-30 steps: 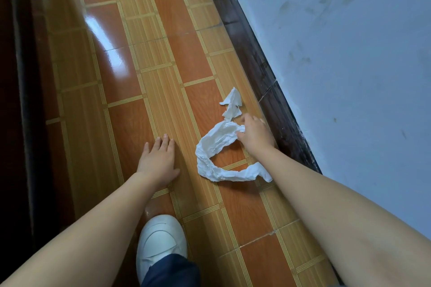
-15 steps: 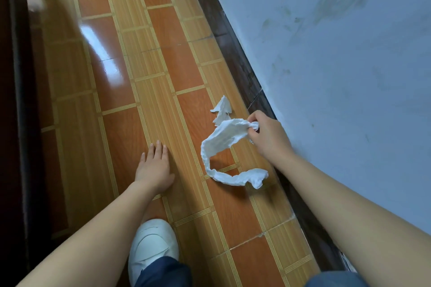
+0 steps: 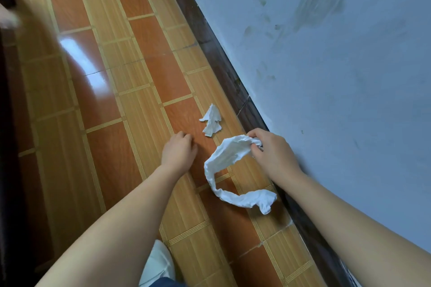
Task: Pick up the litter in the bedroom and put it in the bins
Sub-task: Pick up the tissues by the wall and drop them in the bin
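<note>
**Left hand leaves the floor and heads for the second scrap**

Half a second back the left hand lay flat on the tiles with its fingers straight; now the left hand [image 3: 179, 150] is off that spot and further forward, its fingers curled under so that only the knuckles show, holding nothing that can be seen. It sits just short of the small torn tissue scrap [image 3: 211, 120], which lies apart on the floor tiles [image 3: 121, 142] near the dark skirting board [image 3: 224, 70]. That placing reads as a reach: the free hand goes to the loose piece while the other one is already busy.

Meanwhile the right hand [image 3: 271, 155] has drawn its catch closer to the wall [image 3: 326, 77]. Its thumb and fingers pinch the upper end of the long twisted tissue strip [image 3: 227, 170], bunching the paper into the palm. From that grip the strip curves down and round; its far end trails over the tiles close to the skirting, and whether it touches them I cannot tell. Holding it by one end probably lets the rest be gathered up in a single lift, though thin paper like this may tear if pulled while the tail drags.

A white shoe [image 3: 158, 263] shows at the bottom edge, under the left forearm, suggesting a crouch over the litter. No bin is in view, so both pieces have yet to be carried off; the step in hand looks like collecting, not disposal.
</note>
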{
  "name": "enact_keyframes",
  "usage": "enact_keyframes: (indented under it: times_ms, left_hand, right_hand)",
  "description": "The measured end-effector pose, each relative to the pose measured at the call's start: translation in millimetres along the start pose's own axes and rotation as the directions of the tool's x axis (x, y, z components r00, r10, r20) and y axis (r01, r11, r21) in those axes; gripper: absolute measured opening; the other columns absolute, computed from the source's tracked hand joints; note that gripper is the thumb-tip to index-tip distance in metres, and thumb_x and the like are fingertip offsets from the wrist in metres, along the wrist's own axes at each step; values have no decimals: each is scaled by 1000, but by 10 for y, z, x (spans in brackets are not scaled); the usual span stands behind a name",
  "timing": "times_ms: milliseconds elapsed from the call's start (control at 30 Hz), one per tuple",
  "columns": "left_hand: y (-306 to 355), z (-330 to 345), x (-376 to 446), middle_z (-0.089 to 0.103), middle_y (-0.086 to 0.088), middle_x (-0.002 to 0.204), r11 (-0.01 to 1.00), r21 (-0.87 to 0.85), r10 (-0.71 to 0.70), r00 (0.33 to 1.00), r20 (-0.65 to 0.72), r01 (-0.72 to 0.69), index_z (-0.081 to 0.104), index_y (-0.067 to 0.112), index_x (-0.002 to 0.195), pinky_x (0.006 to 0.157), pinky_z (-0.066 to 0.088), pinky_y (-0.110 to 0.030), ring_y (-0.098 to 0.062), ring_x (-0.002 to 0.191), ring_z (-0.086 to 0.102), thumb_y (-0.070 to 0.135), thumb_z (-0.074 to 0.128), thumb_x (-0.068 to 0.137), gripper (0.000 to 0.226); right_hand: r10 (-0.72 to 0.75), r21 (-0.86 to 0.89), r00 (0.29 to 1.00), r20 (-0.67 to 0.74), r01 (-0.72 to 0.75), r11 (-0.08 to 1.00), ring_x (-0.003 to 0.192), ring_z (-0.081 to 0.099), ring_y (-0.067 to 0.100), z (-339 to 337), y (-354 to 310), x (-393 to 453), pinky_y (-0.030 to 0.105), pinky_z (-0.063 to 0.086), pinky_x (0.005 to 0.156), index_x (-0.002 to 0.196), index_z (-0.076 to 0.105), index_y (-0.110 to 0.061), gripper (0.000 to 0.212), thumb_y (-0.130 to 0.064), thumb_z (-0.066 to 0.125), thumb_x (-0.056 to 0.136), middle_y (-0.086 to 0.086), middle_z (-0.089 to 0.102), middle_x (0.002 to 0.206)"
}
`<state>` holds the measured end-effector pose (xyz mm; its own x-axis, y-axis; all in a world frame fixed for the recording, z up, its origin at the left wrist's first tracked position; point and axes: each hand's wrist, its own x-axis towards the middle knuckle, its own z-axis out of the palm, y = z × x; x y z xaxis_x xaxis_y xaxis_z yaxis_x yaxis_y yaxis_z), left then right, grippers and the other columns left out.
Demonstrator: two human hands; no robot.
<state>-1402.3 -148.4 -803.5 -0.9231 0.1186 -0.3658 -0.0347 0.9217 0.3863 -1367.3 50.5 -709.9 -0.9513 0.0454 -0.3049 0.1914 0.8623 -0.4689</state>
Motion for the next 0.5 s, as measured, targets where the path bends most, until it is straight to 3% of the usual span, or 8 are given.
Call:
enact_keyframes:
  times_ms: [233, 500]
  left_hand:
    - [330, 122, 399, 51, -11, 118, 997, -72, 4, 1000, -31, -6, 48, 9, 125, 85, 42, -39, -29, 114, 44, 35, 51, 90, 44]
    - [406, 159, 543, 52, -12, 118, 987, -101, -138, 986, -97, 128, 46, 7, 115, 88, 39, -41, -31, 112, 47, 36, 53, 89, 40]
  right_hand:
    - [8, -15, 1000, -13, -8, 1000, 81, 57, 16, -88, 57, -26, 26, 43, 63, 109, 59, -18, 22, -14, 47, 91, 2, 66, 101]
    - [13, -38, 1000, 11, -13, 999, 87, 60, 15, -60, 49, -13, 29, 50, 71, 111, 57, -20, 22, -15, 48, 91, 0, 66, 104]
